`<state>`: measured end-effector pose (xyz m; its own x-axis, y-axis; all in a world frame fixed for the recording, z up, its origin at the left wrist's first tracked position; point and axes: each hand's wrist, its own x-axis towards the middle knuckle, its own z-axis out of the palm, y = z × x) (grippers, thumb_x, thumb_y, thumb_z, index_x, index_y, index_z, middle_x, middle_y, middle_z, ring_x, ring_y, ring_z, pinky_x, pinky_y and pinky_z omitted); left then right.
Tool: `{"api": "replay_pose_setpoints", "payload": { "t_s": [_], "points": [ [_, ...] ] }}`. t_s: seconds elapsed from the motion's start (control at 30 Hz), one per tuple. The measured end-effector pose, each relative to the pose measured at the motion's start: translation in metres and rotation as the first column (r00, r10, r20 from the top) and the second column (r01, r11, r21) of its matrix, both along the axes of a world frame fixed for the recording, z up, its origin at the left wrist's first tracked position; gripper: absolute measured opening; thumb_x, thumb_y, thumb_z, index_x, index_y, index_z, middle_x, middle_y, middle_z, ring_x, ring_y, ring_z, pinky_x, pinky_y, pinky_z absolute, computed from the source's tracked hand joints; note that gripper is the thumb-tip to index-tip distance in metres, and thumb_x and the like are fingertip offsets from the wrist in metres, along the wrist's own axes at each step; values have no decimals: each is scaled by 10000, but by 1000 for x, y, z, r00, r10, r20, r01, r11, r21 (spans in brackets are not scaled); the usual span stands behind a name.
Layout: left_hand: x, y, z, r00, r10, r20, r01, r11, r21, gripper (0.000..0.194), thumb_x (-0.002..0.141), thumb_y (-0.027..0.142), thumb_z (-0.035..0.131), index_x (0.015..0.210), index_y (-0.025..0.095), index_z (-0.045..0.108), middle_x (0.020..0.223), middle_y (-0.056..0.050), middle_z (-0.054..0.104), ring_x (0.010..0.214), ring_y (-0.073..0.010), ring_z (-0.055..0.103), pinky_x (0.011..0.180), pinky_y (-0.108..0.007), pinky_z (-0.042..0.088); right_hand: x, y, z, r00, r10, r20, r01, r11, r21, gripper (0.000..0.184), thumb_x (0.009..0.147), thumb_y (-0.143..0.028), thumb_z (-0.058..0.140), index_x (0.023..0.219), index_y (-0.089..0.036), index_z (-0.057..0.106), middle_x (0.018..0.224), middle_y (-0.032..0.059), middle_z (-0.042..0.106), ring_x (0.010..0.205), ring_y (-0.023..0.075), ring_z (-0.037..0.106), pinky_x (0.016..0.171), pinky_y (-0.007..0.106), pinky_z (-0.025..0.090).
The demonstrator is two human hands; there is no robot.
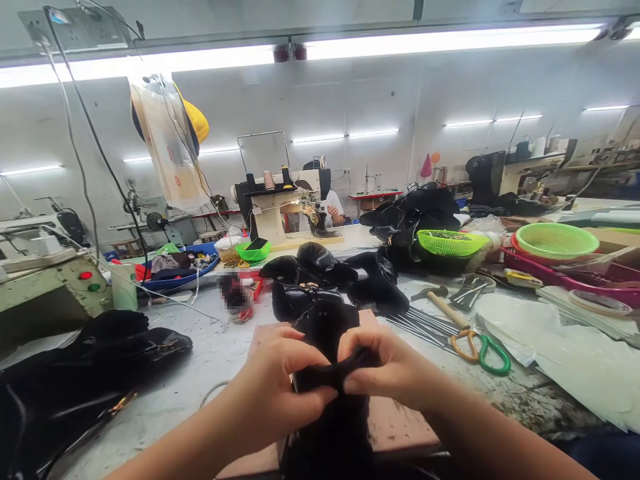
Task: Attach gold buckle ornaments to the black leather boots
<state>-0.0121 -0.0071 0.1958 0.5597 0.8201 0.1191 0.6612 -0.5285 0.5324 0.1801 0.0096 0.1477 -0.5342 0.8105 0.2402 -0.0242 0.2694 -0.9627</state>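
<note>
A black, soft-napped boot upper (327, 433) lies lengthwise in front of me over a pinkish board (395, 427). My left hand (283, 380) pinches a fold of its edge between thumb and fingers. From the other side my right hand (390, 367) grips the same fold, thumb below and fingers above. The two hands are close together, and the part inside the fold is hidden. Just beyond them more black boot uppers (305, 273) are heaped, some shiny and with metal fittings. Another pile of black uppers (90, 380) with a zip lies left of my left arm.
Right of my hands lie scissors (493, 353) with one orange and one green handle, a hammer (447, 310), thin strips (417, 323) and white sheets (545, 353). Green baskets (555, 240) stand farther right. A sewing machine (280, 207) is ahead, with a person (334, 208) partly visible behind it.
</note>
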Motion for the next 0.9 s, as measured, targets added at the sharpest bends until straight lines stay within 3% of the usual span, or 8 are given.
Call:
{"api": "replay_pose_setpoints", "payload": {
  "t_s": [0.07,0.17,0.4,0.57,0.73,0.83,0.9],
  "points": [
    [0,1,-1,1000,-3,20,3,1000,8,108,688,189,537,636,207,630,582,55,584,766,-150,509,963,-340,274,-7,-2,-2,992,-3,-130,-10,995,-100,443,583,-497,758,608,-173,457,541,-65,410,516,76,336,480,220,231],
    [-1,1,-2,999,-29,38,28,999,27,112,693,177,528,617,198,607,567,60,572,712,-134,498,940,-329,284,-12,-5,-9,969,-67,-238,43,993,-106,481,564,-436,791,552,-181,383,526,-79,376,511,64,306,474,219,204],
    [0,4,1,992,-125,-1,125,990,64,130,745,179,537,647,195,620,606,51,612,678,-128,504,872,-310,331,-6,-12,-12,968,-164,-191,167,986,3,435,632,-452,745,561,-180,413,556,-48,450,546,89,378,513,234,284],
    [4,8,-1,997,-76,10,75,995,66,113,722,196,549,675,208,652,636,33,638,742,-157,525,866,-318,350,-1,-10,-7,967,-228,-116,236,970,62,401,633,-475,734,599,-180,464,585,-41,479,564,98,406,529,233,323],
    [6,10,-3,998,-65,8,64,996,69,101,693,181,559,667,207,653,636,32,641,762,-161,541,917,-327,340,12,-10,-2,991,-128,-42,133,983,124,410,577,-518,756,717,-177,577,665,-25,526,655,133,454,610,254,357],
    [6,10,-3,997,-74,-13,75,995,65,82,697,181,568,676,204,644,649,39,642,757,-154,545,933,-329,334,19,-7,-2,992,-60,-114,61,998,6,386,753,-549,584,786,-166,617,684,-8,528,684,147,470,665,282,364],
    [6,8,-1,994,-99,-35,101,993,58,76,700,172,569,674,203,634,662,42,646,766,-151,548,926,-323,336,21,-3,-4,989,-38,-142,28,997,-67,352,787,-501,552,753,-159,627,670,-5,519,685,148,470,678,288,357]
  ]
}}
